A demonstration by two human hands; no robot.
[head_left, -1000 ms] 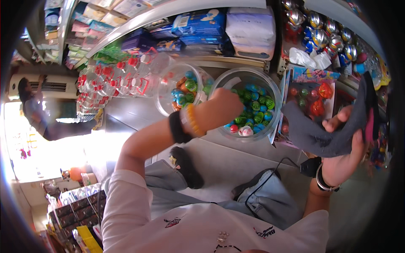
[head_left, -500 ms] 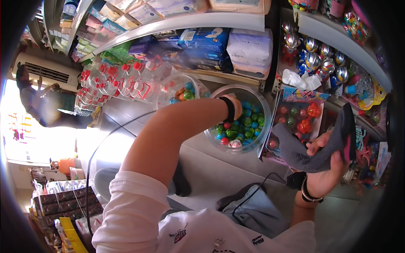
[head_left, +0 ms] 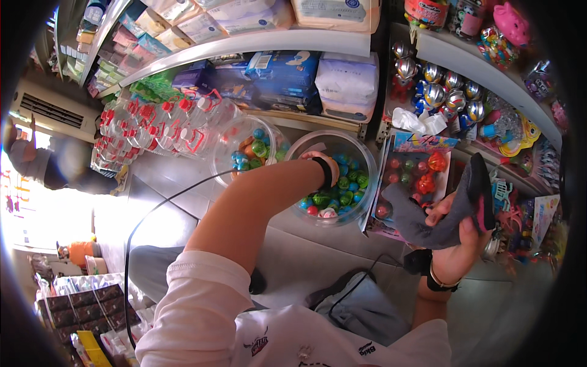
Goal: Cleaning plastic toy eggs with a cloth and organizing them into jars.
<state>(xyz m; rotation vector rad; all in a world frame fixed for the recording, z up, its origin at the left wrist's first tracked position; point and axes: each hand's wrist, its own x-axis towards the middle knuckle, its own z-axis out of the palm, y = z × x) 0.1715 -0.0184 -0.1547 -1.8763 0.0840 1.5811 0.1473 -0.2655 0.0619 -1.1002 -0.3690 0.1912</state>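
My left hand (head_left: pixel 322 160), with a black wristband, reaches down inside a round clear plastic tub (head_left: pixel 370 202). Its fingers are hidden among the small green, blue and red balls (head_left: pixel 342 186) in there. My right hand (head_left: pixel 458 244) holds a folded grey cloth (head_left: pixel 422 223) with a pink patch on its edge, fingers curled round it. The cloth hangs just beside an open display box (head_left: pixel 391 230) of red and clear capsule balls. Left of the tub stands a second clear tub (head_left: pixel 215 156), also with coloured balls in it.
Several clear bottles with red caps (head_left: pixel 153 128) stand at the left, below shelves of tissue packs (head_left: pixel 347 85). Silver-headed toys (head_left: pixel 437 95) fill a shelf at the right. A black cable (head_left: pixel 130 244) loops across the left side. Another person (head_left: pixel 36 162) is at the far left.
The view has shifted, so the shelves and tubs sit a little further left. My left hand is still in the tub, and my right still grips the grey cloth.
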